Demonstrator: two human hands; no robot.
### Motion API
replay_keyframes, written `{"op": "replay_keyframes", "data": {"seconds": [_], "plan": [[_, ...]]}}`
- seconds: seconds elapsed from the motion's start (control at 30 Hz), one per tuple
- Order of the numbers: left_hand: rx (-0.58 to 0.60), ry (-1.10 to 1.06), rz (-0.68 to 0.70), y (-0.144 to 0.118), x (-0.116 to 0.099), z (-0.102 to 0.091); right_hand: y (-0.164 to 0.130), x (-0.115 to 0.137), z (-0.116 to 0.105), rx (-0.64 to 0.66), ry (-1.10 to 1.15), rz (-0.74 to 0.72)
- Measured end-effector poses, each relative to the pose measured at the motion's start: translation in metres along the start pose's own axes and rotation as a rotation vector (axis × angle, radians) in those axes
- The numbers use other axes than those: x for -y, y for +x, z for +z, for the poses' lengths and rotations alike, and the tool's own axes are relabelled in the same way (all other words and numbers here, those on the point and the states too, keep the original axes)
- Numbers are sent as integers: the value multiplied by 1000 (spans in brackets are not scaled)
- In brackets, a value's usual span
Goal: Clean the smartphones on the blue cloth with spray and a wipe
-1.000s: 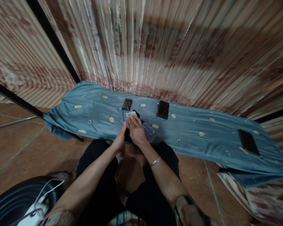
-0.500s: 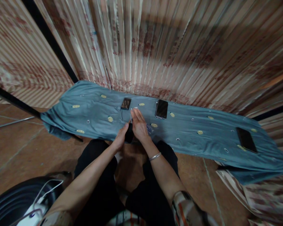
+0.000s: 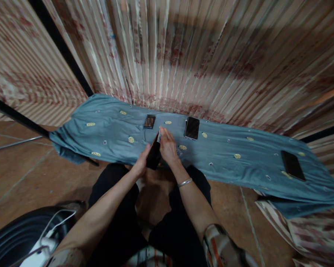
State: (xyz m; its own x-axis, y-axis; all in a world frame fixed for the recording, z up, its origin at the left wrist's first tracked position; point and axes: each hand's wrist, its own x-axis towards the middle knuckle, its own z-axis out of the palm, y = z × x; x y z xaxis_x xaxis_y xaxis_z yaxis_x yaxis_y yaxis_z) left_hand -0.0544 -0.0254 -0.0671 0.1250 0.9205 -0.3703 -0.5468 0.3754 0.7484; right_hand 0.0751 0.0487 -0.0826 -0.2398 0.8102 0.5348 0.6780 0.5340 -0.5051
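Left hand grips dark phone from lower left side, thumb up along its edge, phone tilted on end above near edge of blue cloth, around its middle. Right hand lies against phone's right side, fingers pressed together, pinching small white wipe at phone's top edge. Second phone flat near far edge, just right of hands. Third phone toward right end. Small dark blurred item near far edge, just beyond hands.

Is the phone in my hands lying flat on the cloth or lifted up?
Lifted and tilted: the left hand holds the dark phone off the blue cloth, the right hand beside it.
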Motion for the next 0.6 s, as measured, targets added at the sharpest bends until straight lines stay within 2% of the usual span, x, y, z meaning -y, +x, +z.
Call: {"op": "replay_keyframes", "data": {"seconds": [0.23, 0.47, 0.6], "plan": [[-27, -11, 0, -5, -11, 4, -2, -9, 2, 19, -4, 69], [-2, -76, -3, -4, -15, 1, 1, -14, 7, -27, 164, 246], [-20, -93, -30, -5, -19, 3, 1, -13, 6, -40, 210, 287]]}}
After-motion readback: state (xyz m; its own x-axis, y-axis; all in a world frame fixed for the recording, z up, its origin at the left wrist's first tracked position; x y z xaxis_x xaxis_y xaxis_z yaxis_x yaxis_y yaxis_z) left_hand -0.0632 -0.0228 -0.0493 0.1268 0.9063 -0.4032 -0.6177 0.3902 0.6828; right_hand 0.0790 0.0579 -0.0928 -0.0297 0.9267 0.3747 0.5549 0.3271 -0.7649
